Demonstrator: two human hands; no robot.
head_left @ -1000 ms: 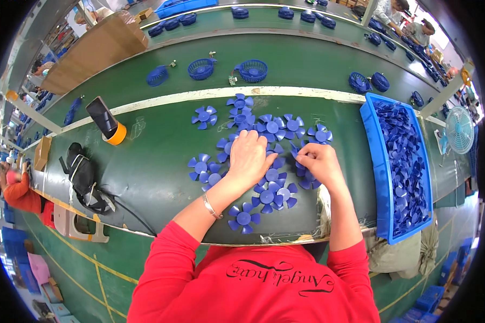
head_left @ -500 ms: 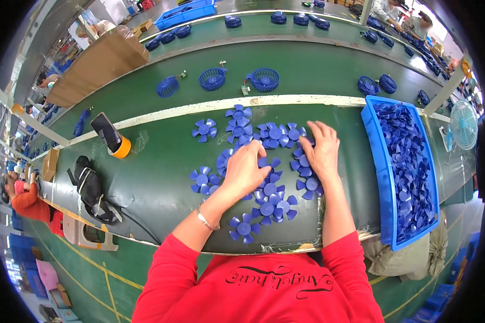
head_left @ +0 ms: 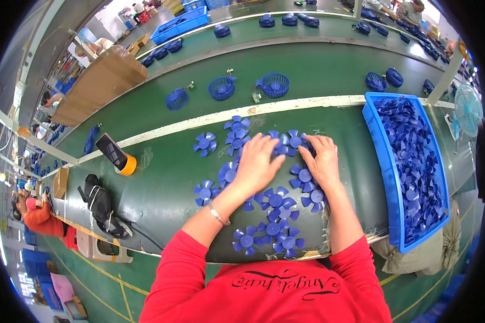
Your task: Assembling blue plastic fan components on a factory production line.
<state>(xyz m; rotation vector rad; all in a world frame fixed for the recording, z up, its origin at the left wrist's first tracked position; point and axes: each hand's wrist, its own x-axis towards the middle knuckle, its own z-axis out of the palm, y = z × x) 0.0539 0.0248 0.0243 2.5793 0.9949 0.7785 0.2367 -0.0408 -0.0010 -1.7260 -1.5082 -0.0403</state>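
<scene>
Over a cluster of blue fan blades (head_left: 275, 200) on the green work surface, my left hand (head_left: 257, 166) reaches with fingers stretched and thumb apart. Its fingertips overlap blades at the group's far side, and whether they touch is unclear. My right hand (head_left: 322, 162) is open at the cluster's right edge, thumb and fingers spread beside a fan blade (head_left: 295, 141). Under its wrist side lies another fan blade (head_left: 316, 198). Several blades sit flat, some overlapping; my hands hide part of them. A separate fan blade (head_left: 205, 144) lies at the left.
A blue tray (head_left: 381, 167) heaped with fan blades stands at right. A phone (head_left: 112, 149) leans on an orange-edged holder (head_left: 127, 164), near a black bundle (head_left: 99, 203). Beyond the white rail (head_left: 226, 116) are round blue fan housings (head_left: 275, 85). Co-workers sit farther off.
My left hand has gone from bunched fingers to stretched ones and moved slightly right. Blades near the front have shifted apart. Nearby fan housings beyond the rail sit a little farther right.
</scene>
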